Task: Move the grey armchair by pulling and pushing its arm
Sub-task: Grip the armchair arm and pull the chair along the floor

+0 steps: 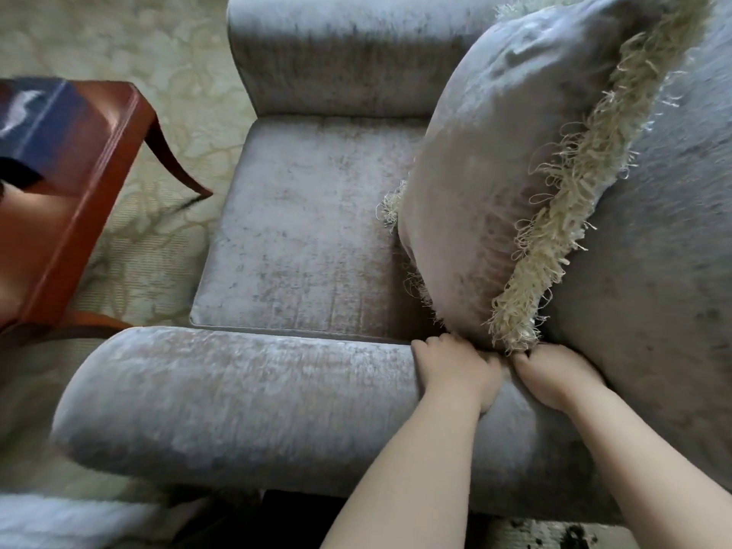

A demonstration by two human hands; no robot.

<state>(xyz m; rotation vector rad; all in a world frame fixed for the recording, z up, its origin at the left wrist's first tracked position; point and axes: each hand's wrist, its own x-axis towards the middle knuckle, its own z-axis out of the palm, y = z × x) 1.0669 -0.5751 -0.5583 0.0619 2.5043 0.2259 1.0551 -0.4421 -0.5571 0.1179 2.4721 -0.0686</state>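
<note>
The grey armchair point(309, 231) stands on the patterned carpet point(150, 239), and I am looking down across it from beside its near arm point(245, 398). Both hands sit on that rolled arm at its back end, right where it meets the backrest point(653, 271). The left hand point(455, 370) and the right hand point(554, 376) lie almost touching, fingers hooked over the top of the roll and down its inner side, gripping the upholstery. The fingertips are hidden below the fringed cushion point(495, 172), which leans on the backrest with its lower corner just above the knuckles.

To my eye this is the hold for a pull. With both hands crowded at the rear end, the chair will likely swing round rather than travel straight, so sliding one hand toward the front of the arm should give a squarer drag. The velvet looks slippery and soft, so the grip ought to bear on the firm frame beneath, not the pile alone. Pulling low and steady should keep the chair from catching on the carpet. The wooden side table point(91, 192) stands near the chair's front edge, so any push that way wants care. The cushion could topple onto the seat with a jerk.
</note>
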